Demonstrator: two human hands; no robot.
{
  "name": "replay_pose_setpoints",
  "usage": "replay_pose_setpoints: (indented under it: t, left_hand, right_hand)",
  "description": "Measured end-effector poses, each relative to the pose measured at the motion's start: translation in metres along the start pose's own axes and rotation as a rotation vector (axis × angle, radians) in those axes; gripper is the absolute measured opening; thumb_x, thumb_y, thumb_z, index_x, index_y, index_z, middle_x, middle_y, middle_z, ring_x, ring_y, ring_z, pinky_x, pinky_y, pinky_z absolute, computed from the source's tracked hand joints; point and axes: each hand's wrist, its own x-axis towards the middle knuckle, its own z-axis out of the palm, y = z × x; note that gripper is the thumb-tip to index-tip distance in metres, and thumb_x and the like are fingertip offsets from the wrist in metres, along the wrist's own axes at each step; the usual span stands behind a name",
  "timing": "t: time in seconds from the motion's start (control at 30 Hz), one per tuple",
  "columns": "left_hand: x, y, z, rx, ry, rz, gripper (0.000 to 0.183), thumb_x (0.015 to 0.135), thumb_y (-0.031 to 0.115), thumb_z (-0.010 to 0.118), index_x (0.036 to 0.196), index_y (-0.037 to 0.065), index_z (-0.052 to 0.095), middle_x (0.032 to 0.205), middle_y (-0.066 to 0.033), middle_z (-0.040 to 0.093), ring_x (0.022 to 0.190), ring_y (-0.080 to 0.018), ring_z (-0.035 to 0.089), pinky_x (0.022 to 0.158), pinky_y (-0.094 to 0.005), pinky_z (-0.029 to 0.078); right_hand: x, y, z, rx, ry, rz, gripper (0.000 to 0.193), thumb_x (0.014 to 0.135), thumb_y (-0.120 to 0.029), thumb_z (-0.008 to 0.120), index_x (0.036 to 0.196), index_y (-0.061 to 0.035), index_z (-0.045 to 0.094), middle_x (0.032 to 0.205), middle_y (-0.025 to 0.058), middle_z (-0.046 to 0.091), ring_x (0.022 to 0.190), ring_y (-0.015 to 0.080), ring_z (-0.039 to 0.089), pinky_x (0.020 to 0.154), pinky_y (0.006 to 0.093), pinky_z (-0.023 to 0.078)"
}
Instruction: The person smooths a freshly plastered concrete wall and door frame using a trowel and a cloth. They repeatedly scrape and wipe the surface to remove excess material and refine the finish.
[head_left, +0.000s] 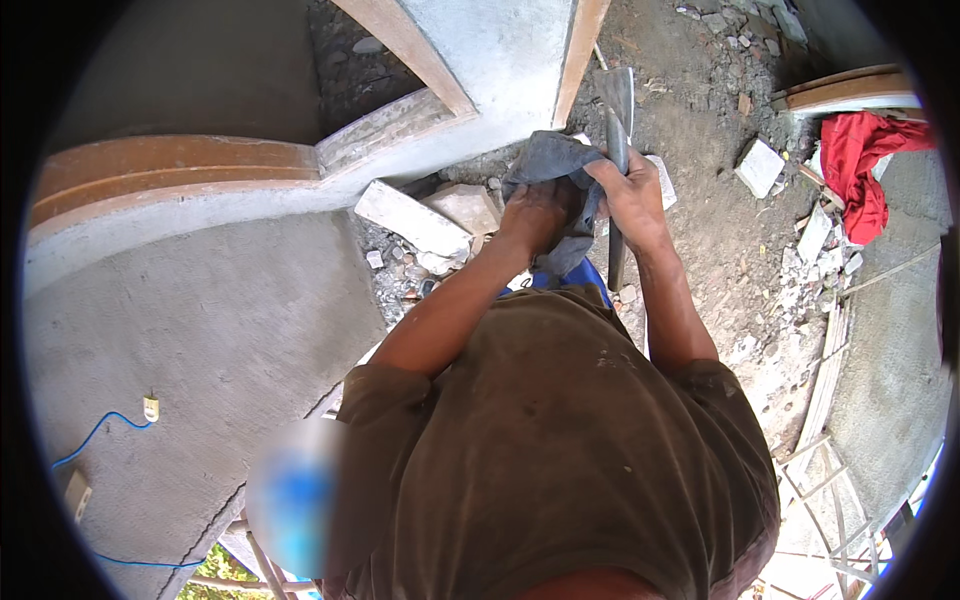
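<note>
Gripping a long grey metal tool (617,135) in your right hand (635,195), you have it nearly upright in front of your body, the thumb side turned toward a bunched cloth (550,155). The tool's shaft is narrow and straight, flaring at the far end into a flat, scuffed blade; its near end shows below your hand, beside a patch of smooth blue fabric (590,275) at your waist. Your left hand (540,210) is pressed into the cloth, fingers bent and partly buried in its folds, so you cannot tell how firmly they clasp it. The cloth is soft, dull grey and crumpled, hanging just left of the shaft.

Your brown shirt (560,430) is loosely creased and flecked with pale specks. Beyond your hands stands a chalky white pillar (495,50) edged with wooden strips. On your left, an orange-brown wooden sill (180,160) tops a low wall (200,290) of rough grey plaster, where a thin blue cable (95,440) leads to a small pale fitting (151,408). Jagged, white-faced masonry chunks (410,218) lie near its corner, and a squarish block (760,168) sits on gritty earth (700,140) to your right, near a wrinkled red cloth (862,165). A pale marking on the blue fabric is too small to read.
</note>
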Motion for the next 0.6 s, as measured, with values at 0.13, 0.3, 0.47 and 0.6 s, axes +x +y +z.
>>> replay_pose_setpoints:
  t: [0.13,0.3,0.47,0.6]
  left_hand:
    - [0.015,-0.015,-0.040,0.255,-0.277,-0.160,0.032,0.087,0.017,0.050,0.118,0.012,0.057,0.115,-0.0131,0.063,0.109,-0.0281,0.060,0.088,-0.0375,0.048]
    - [-0.011,-0.034,-0.055,0.091,-0.106,-0.327,0.038,0.081,0.013,0.056,0.119,0.020,0.059,0.119,-0.0096,0.062,0.114,-0.0242,0.058,0.092,-0.0366,0.046]
    - [-0.061,-0.018,-0.094,0.341,-0.077,-0.031,0.047,0.075,0.001,0.061,0.119,0.016,0.053,0.126,-0.0093,0.056,0.110,-0.0270,0.059,0.091,-0.0385,0.045]
    - [-0.068,-0.020,-0.097,0.175,-0.024,-0.194,0.036,0.077,0.003,0.060,0.110,0.014,0.052,0.117,-0.0110,0.061,0.108,-0.0280,0.059,0.088,-0.0401,0.045]
  right_hand:
    - [0.007,0.003,-0.008,-0.051,-0.016,-0.036,0.024,0.083,-0.018,0.066,0.095,0.0020,0.062,0.061,-0.0010,0.051,0.049,0.0048,0.047,0.041,0.0227,0.039]
    - [0.016,-0.006,-0.005,-0.007,0.010,-0.065,0.022,0.083,-0.015,0.066,0.094,0.0033,0.061,0.060,-0.0013,0.051,0.045,0.0052,0.046,0.041,0.0227,0.038]
    - [0.020,-0.007,-0.005,0.027,-0.022,-0.090,0.021,0.083,-0.013,0.066,0.095,0.0034,0.061,0.059,-0.0007,0.052,0.045,0.0051,0.046,0.040,0.0225,0.036]
    - [0.015,-0.003,0.002,0.029,-0.076,-0.060,0.019,0.083,-0.013,0.066,0.093,0.0026,0.060,0.059,-0.0011,0.051,0.046,0.0048,0.046,0.040,0.0223,0.036]
